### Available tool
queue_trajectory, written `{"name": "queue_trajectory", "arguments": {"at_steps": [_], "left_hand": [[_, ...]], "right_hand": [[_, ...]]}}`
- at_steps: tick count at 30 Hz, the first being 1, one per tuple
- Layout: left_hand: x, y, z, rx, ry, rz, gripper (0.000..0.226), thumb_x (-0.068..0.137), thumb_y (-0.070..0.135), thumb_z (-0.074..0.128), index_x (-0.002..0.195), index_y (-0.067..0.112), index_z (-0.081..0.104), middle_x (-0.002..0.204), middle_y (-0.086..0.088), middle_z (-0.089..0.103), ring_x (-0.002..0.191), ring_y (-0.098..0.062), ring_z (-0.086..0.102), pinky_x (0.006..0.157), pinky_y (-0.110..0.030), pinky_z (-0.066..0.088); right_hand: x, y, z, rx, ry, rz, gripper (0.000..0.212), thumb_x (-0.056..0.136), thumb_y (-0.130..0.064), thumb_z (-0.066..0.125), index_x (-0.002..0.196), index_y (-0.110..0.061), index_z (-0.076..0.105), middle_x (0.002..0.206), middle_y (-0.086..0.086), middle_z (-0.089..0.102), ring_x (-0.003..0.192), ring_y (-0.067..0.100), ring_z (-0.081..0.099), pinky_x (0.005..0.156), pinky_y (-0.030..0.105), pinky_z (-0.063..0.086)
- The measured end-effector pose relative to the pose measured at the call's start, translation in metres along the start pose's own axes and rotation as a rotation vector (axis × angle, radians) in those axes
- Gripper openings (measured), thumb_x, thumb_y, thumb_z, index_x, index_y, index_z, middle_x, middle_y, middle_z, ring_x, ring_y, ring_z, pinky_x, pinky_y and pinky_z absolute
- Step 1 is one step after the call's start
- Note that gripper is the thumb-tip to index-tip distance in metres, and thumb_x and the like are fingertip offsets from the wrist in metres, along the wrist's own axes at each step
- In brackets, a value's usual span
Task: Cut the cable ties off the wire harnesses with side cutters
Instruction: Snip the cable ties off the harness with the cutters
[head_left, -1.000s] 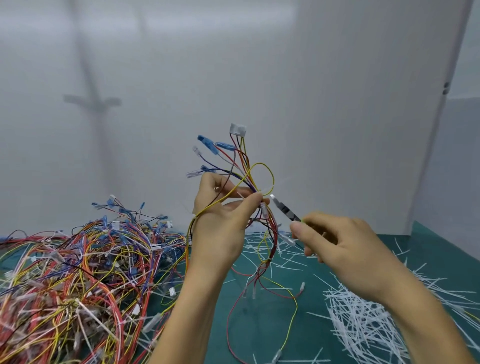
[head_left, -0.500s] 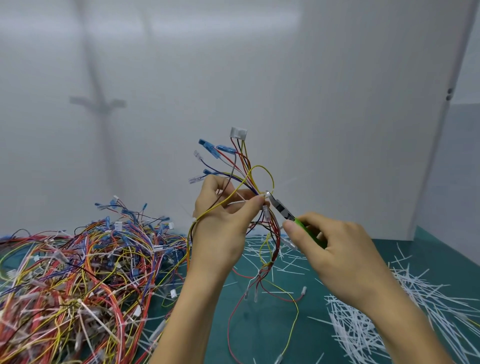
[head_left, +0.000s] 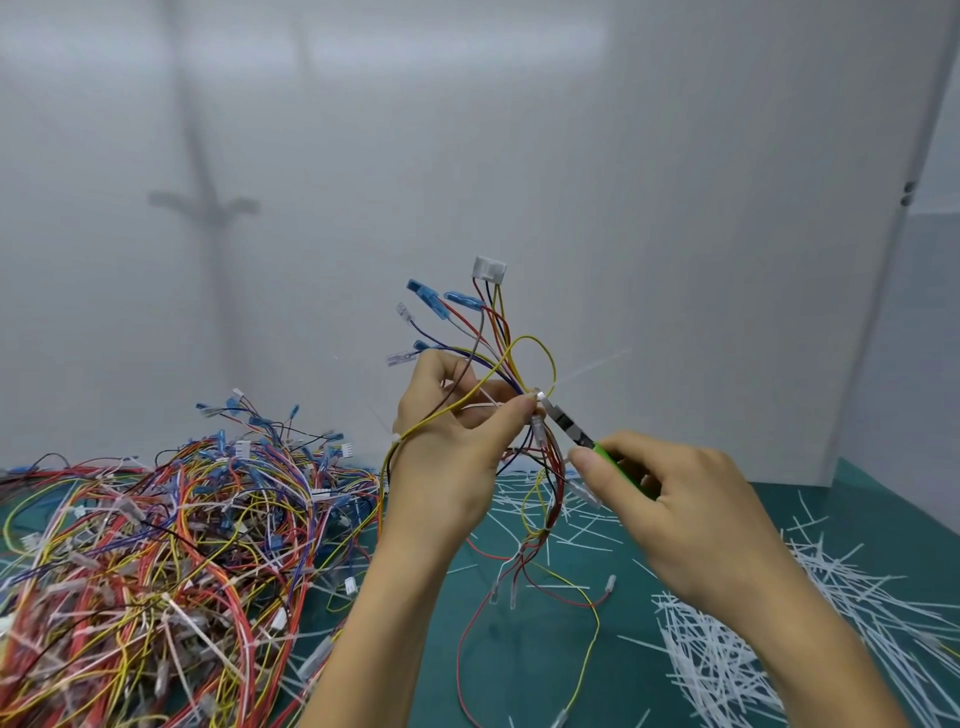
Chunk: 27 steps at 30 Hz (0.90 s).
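Nearest us, lower right of the frame: a litter of cut ties (head_left: 727, 649), white, loose on the green bench (head_left: 857, 509). Lower left: a heap of harnesses (head_left: 156, 545), red, yellow and blue, many with ties on. Centre right: our right hand (head_left: 675, 509), fingers curled round the green handles of the side cutters (head_left: 571, 431). The tool's long axis runs from lower right to upper left, its tips at the bundle. Centre: our left hand (head_left: 447, 467), thumb and forefinger pinching one wire harness (head_left: 519, 358), which is held clear of the bench. It stands roughly upright, connectors fanned above and tails hanging to the mat. The cable tie (head_left: 537, 397) sits at the neck of that bundle, just above the left fingertips and up-left of the right hand. Its thin tail points to the upper right, blurred. We judge the cut belongs to the right hand, since the cutter tips already meet the tie. Whether the jaws have closed, we cannot tell. Farthest: a plain pale wall (head_left: 519, 130). We can read no brands, labels or writing.
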<state>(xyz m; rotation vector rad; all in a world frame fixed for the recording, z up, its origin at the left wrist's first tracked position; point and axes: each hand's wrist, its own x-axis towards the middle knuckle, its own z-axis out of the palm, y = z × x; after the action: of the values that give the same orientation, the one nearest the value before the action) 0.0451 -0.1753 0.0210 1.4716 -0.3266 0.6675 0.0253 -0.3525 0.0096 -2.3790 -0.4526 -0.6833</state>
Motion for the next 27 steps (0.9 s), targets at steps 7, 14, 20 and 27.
{"name": "queue_trajectory", "arguments": {"at_steps": [7,14,20,27], "left_hand": [[-0.002,0.001,0.001,-0.006,0.000,-0.055,0.035,0.077,0.007,0.079,0.076,0.022,0.048,0.078,-0.004,0.073,0.077,-0.023,0.073,0.076,-0.043,0.058],[-0.001,-0.001,-0.005,-0.185,-0.006,-0.309,0.024,0.086,0.007,0.071,0.082,0.016,0.049,0.078,-0.008,0.073,0.068,-0.022,0.074,0.063,-0.031,0.058],[0.002,-0.006,-0.006,-0.252,-0.220,-0.420,0.007,0.098,0.010,0.052,0.098,0.009,0.059,0.090,-0.005,0.077,0.069,-0.012,0.070,0.058,-0.023,0.055],[0.001,-0.010,-0.013,-0.273,-0.356,-0.380,0.029,0.095,0.001,0.055,0.122,0.010,0.052,0.098,-0.006,0.076,0.082,-0.017,0.072,0.066,-0.023,0.055]], "right_hand": [[0.000,0.001,0.001,0.036,-0.008,0.032,0.057,0.079,-0.086,0.035,0.074,-0.035,0.060,0.057,-0.006,0.052,0.054,0.015,0.043,0.054,0.036,0.037],[0.004,-0.005,0.005,0.675,-0.029,0.204,0.050,0.074,-0.065,0.052,0.076,-0.018,0.070,0.072,0.004,0.070,0.055,0.015,0.057,0.059,0.034,0.052],[0.005,-0.010,0.023,0.743,-0.082,0.284,0.012,0.086,-0.024,0.072,0.086,-0.012,0.070,0.058,-0.010,0.063,0.055,0.010,0.055,0.054,0.019,0.048],[0.004,-0.013,0.029,0.857,-0.068,0.236,0.007,0.082,-0.008,0.075,0.080,-0.011,0.070,0.062,-0.007,0.064,0.055,0.005,0.055,0.054,0.016,0.047]]}}
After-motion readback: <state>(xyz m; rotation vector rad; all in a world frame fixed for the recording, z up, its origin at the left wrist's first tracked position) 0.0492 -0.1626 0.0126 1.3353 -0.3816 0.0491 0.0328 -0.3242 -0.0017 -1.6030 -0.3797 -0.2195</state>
